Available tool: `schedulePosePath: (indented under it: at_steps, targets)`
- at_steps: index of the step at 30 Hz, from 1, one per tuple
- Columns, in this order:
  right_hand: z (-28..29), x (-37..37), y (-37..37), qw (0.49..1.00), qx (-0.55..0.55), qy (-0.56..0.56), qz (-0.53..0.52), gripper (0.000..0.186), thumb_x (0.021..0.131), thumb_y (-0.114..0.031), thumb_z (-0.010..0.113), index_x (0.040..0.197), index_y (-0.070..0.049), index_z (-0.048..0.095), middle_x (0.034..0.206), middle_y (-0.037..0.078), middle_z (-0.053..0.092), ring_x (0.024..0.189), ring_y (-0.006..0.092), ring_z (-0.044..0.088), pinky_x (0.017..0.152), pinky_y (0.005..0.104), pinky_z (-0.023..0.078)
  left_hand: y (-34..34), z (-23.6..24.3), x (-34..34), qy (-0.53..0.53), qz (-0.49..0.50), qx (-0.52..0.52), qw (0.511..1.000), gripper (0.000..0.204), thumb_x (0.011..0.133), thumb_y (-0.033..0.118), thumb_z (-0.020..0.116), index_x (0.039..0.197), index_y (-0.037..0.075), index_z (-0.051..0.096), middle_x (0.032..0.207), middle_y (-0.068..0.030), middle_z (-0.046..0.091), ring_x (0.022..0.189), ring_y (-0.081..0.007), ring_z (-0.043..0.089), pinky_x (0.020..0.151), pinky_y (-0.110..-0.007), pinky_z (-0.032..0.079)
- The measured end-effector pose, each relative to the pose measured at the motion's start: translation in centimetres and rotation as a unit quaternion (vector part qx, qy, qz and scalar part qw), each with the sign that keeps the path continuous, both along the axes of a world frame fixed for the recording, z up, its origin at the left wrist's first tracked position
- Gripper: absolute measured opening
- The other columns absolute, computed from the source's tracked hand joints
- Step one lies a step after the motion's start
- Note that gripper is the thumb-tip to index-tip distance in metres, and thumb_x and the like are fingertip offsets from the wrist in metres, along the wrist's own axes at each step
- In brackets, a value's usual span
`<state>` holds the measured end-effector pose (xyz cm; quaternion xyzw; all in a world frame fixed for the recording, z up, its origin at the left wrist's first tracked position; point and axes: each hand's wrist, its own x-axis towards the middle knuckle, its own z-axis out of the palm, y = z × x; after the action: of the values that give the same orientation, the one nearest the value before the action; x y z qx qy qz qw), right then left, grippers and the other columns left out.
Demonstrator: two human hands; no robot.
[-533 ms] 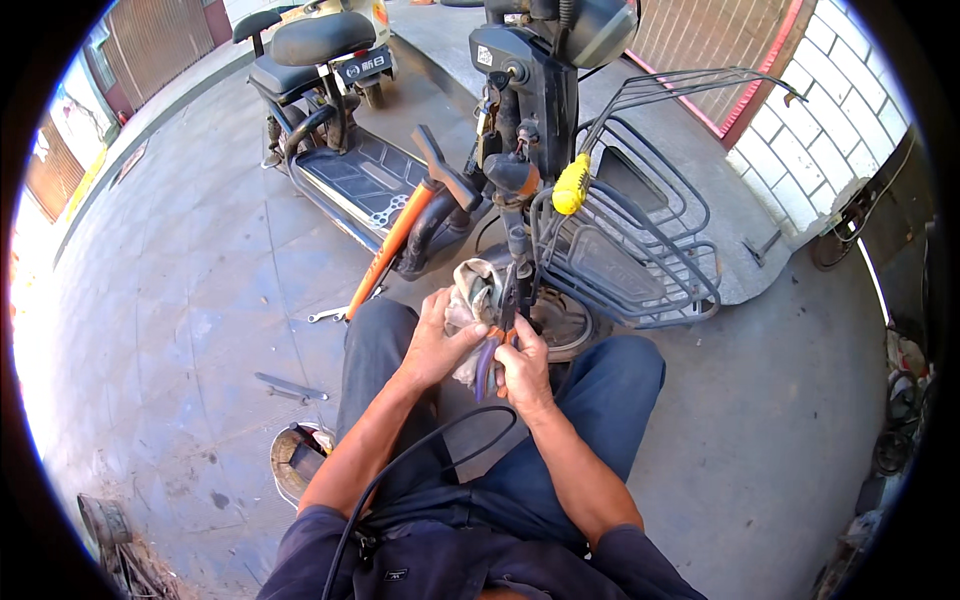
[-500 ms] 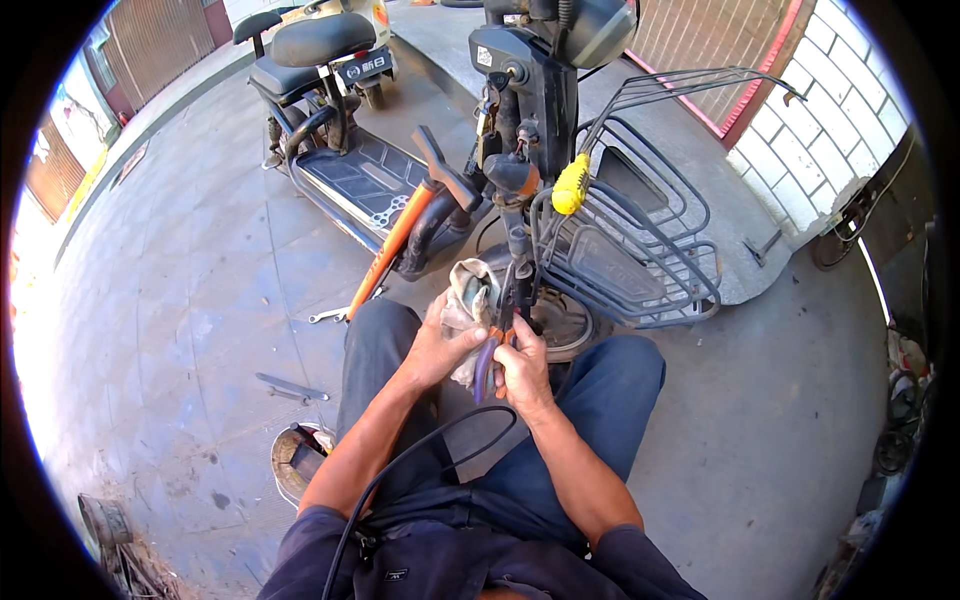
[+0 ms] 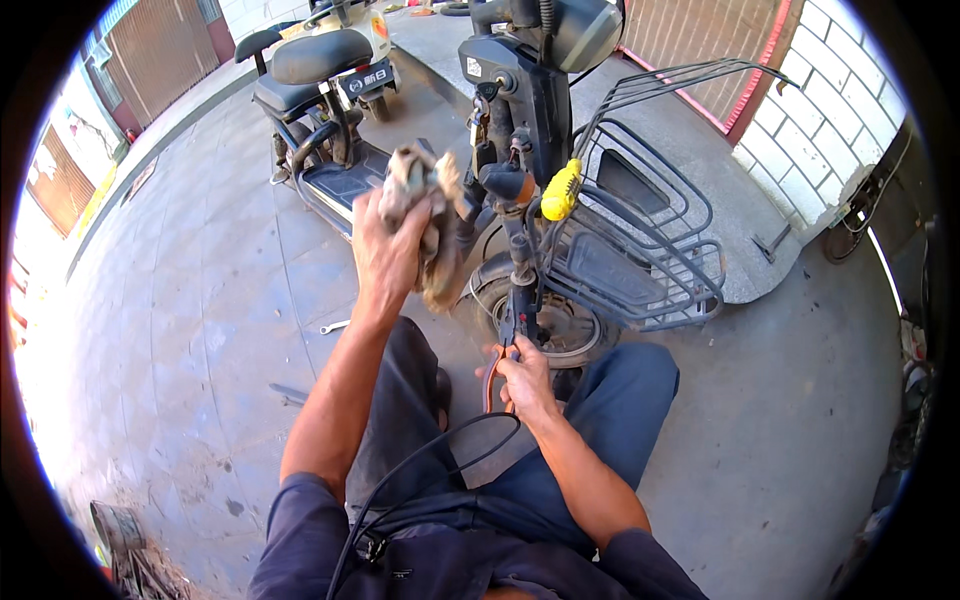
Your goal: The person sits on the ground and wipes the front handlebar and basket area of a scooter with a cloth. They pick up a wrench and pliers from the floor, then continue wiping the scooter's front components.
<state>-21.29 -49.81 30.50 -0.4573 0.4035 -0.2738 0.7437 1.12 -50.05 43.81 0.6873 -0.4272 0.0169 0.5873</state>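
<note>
My left hand is raised left of the steering column, gripping a crumpled, dirty beige rag, slightly smeared by motion. My right hand holds pliers with red-orange handles, their jaws at the lower black fork tube of an electric scooter, above its front wheel. A yellow tool handle rests against the front basket beside the column. A black cable loop crosses in front of my legs.
The black wire basket juts right. A second scooter stands behind at the upper left. A wrench and metal tool lie on the floor to my left. A raised concrete step and white brick wall are to the right.
My left hand has left the pliers and moved up and left with the rag. My right hand stays on the pliers at the fork. The view has shifted slightly.
</note>
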Motion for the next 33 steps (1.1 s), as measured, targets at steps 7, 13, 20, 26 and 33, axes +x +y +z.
schedulePosePath:
  at_steps: [7, 13, 20, 26, 33]
  targets:
    - [0.5, 0.2, -0.3, 1.0, 0.025, 0.003, -0.009, 0.011, 0.093, -0.002, 0.054, 0.103, -0.003, 0.057, 0.109, 0.01, 0.068, 0.075, 0.0168, 0.072, 0.037, 0.0251, 0.038, -11.0, 8.9, -1.8, -0.322, 0.035, -0.116, 0.939, 0.049, 0.08, 0.013, 0.074, 0.123, -0.002, 0.055, 0.134, -0.0254, 0.051, 0.122, -0.044, 0.053, 0.102, -0.047, 0.045]
    - [1.0, 0.1, -0.6, 1.0, 0.029, -0.003, -0.002, 0.005, 0.096, -0.006, 0.056, 0.1, -0.003, 0.054, 0.109, 0.01, 0.069, 0.073, 0.0155, 0.072, 0.036, 0.0249, 0.038, -15.3, 3.4, -4.0, -0.573, -0.073, -0.049, 0.815, 0.045, 0.087, 0.011, 0.062, 0.13, 0.0, 0.053, 0.136, -0.0207, 0.051, 0.136, -0.0382, 0.043, 0.116, -0.049, 0.033]
    - [3.0, -0.9, -0.8, 0.999, 0.037, -0.017, 0.018, 0.038, 0.09, 0.005, 0.047, 0.128, 0.003, 0.049, 0.117, 0.018, 0.064, 0.084, 0.0218, 0.074, 0.039, 0.0207, 0.042, -16.3, 7.2, -3.1, -0.599, -0.061, -0.083, 0.794, 0.037, 0.088, 0.014, 0.061, 0.122, 0.0, 0.056, 0.127, -0.0207, 0.056, 0.127, -0.0355, 0.051, 0.106, -0.049, 0.042]
    - [3.4, -0.9, -0.8, 0.999, 0.038, -0.033, 0.021, 0.043, 0.09, 0.005, 0.047, 0.133, 0.004, 0.047, 0.116, 0.019, 0.065, 0.084, 0.022, 0.074, 0.039, 0.0203, 0.042, -17.6, 10.3, -2.8, -0.564, 0.038, -0.03, 0.825, 0.034, 0.088, 0.012, 0.066, 0.121, 0.004, 0.061, 0.123, -0.0153, 0.058, 0.118, -0.0329, 0.055, 0.101, -0.046, 0.043]
    - [2.8, -0.8, -0.7, 0.998, 0.042, -0.05, -0.012, 0.007, 0.097, -0.006, 0.058, 0.101, -0.002, 0.055, 0.108, 0.013, 0.069, 0.077, 0.0168, 0.073, 0.036, 0.0233, 0.039, -16.7, 12.3, -4.7, -0.696, -0.037, 0.107, 0.709, 0.018, 0.083, 0.006, 0.069, 0.1, 0.009, 0.074, 0.108, -0.0092, 0.065, 0.112, -0.0258, 0.058, 0.1, -0.039, 0.043]
